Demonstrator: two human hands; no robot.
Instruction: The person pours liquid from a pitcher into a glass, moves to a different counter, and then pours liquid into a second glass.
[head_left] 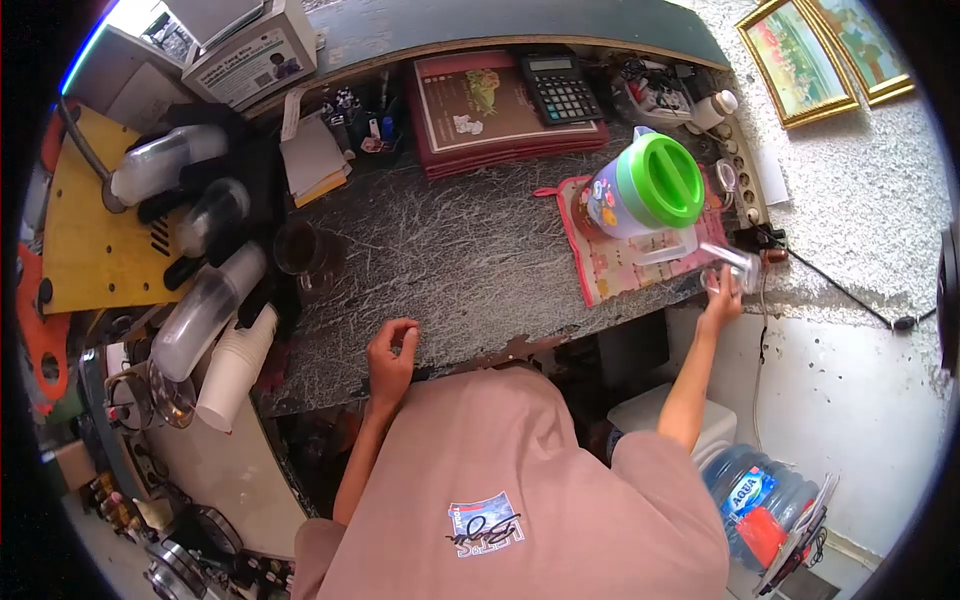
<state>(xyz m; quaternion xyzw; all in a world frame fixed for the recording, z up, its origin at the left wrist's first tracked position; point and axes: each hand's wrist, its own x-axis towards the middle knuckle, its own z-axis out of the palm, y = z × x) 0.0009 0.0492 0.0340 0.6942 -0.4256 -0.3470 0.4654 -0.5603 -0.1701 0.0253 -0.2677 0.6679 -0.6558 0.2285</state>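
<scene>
Right hand [724, 297] has its fingers around a clear glass [738, 268], a bit blurry, near the right end of the worn counter [430, 260], beside the green-lidded pitcher [645, 185] on its pink cloth [640, 265]. Left hand [393, 355] is loosely curled at the counter's front edge, holding nothing.

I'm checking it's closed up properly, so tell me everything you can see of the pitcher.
The pitcher stands on a pink patterned cloth. Its round, bright green lid, with a raised bar across it, looks seated. The plastic-looking body is pale lilac above, with colourful printed pictures, and reddish-brown lower down. A translucent handle points toward the person. The right hand is nearby, not touching it.
</scene>
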